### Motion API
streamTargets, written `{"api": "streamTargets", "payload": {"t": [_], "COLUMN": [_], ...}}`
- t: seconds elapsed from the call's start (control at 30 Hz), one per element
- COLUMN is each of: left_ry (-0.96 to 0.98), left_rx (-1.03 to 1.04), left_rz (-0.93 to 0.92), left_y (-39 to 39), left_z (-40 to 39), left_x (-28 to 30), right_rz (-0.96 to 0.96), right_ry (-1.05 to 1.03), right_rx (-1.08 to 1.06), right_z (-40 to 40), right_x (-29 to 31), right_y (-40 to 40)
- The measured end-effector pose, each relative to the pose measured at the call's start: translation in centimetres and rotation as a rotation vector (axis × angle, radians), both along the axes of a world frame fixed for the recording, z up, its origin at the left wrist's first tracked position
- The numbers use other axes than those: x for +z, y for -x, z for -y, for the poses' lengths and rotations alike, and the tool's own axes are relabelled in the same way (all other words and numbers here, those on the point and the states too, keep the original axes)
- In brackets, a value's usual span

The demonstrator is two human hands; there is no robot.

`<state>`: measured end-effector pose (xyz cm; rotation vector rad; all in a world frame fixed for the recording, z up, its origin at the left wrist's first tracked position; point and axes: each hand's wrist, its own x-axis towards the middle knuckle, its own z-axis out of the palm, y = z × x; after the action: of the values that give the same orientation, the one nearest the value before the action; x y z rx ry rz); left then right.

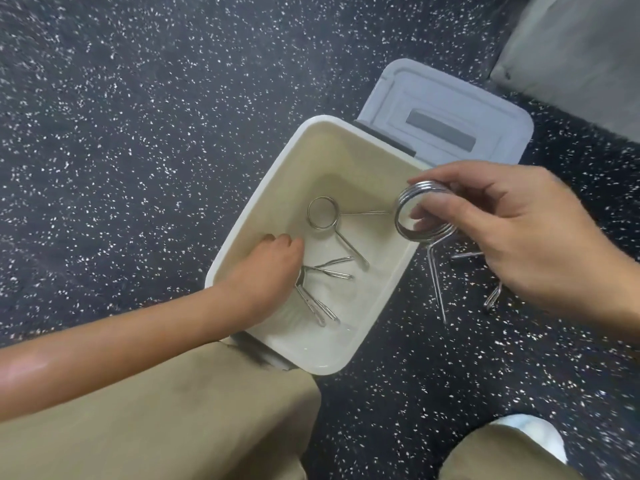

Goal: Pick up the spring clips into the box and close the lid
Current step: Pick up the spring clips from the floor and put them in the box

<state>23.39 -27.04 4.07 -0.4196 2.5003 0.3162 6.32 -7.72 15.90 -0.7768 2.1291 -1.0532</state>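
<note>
An open white box (263,202) sits on the speckled floor, its grey lid (446,112) folded back behind it. One steel spring clip (323,213) lies loose on the box bottom. My left hand (268,271) reaches down inside the box and is closed on another spring clip (325,271), whose handles stick out to the right. My right hand (512,233) hovers over the box's right rim and grips a coiled spring clip (414,211) by its ring, with the handles hanging below. A further clip (493,296) shows on the floor under that hand.
The floor is dark rubber with white flecks. My knees in khaki trousers (173,410) fill the bottom of the view, touching the box's near corner. A white shoe (530,434) is at the lower right. A grey cushion or pad (581,60) lies at the top right.
</note>
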Motion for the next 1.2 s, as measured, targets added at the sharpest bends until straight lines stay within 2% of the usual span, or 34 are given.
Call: {"api": "streamTargets", "payload": {"t": [0.17,0.43,0.63,0.77,1.2], "left_ry": [-0.01,-0.117,-0.224,-0.236,-0.218], "left_rx": [0.022,0.065,0.13,0.132,0.142], "left_rz": [-0.029,-0.214,-0.298,-0.268,-0.265], "left_y": [-0.6,-2.4,-3.9,-4.1,-2.6], "left_z": [0.1,1.0,1.7,1.8,1.5], "left_x": [-0.8,1.7,4.1,4.5,5.2], "right_rz": [-0.159,-0.265,-0.165,-0.399,-0.554], "right_ry": [-0.182,-0.327,-0.374,-0.433,-0.517], "right_rx": [0.288,0.406,0.284,0.354,0.391], "right_z": [4.9,11.5,12.4,12.4,13.1], "right_x": [-0.3,-5.8,-10.6,-13.1,-13.8], "right_y": [0.9,0.7,0.2,-0.4,-0.9]}}
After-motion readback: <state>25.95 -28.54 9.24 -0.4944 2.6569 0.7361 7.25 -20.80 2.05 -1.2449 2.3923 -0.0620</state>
